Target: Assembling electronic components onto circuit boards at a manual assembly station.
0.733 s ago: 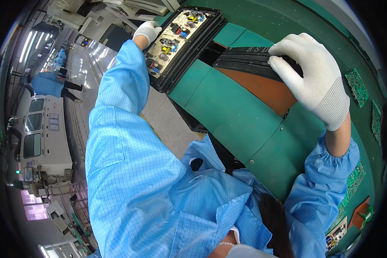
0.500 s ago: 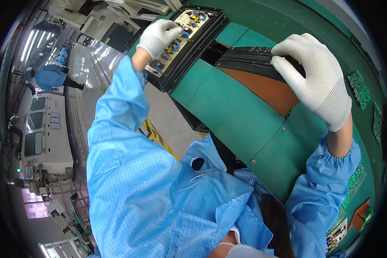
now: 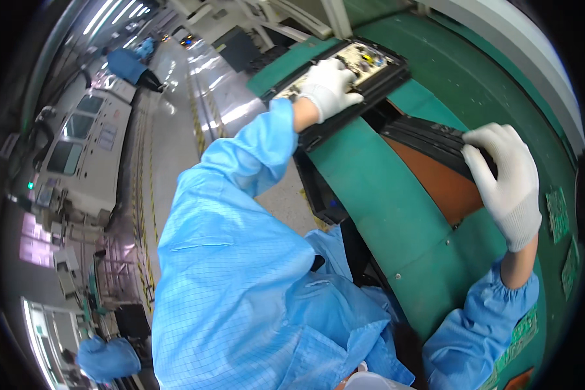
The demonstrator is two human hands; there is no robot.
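1. While the left hand (image 3: 328,90) sits over the circuit board (image 3: 370,57) near the top middle of the frame, its thumb sticks out away from the other fingers. Can't tell whether those fingertips pinch anything, since the back of the glove hides them.

2. That board is cream-coloured with small parts on it (a yellow one stands out) and lies in a black tray (image 3: 377,84), upper middle of the frame. The glove covers part of it.

3. Over at right of centre, the right hand (image 3: 510,182) has its thumb and fingers curled at the right end of a black stack (image 3: 426,135) of flat pieces. Honestly can't tell how firmly it grips.

4. Just below that stack there's a brown panel (image 3: 439,185), bordered by the green work surface (image 3: 364,188) running through the middle of the frame.

5. Both hands wear white knit gloves, and the sleeves (image 3: 240,224) are blue with a fine grid.

6. Toward the right edge, green boards (image 3: 556,214) lie on green too. Upper left has a white machine (image 3: 88,143) and a co-worker (image 3: 129,65) in blue.
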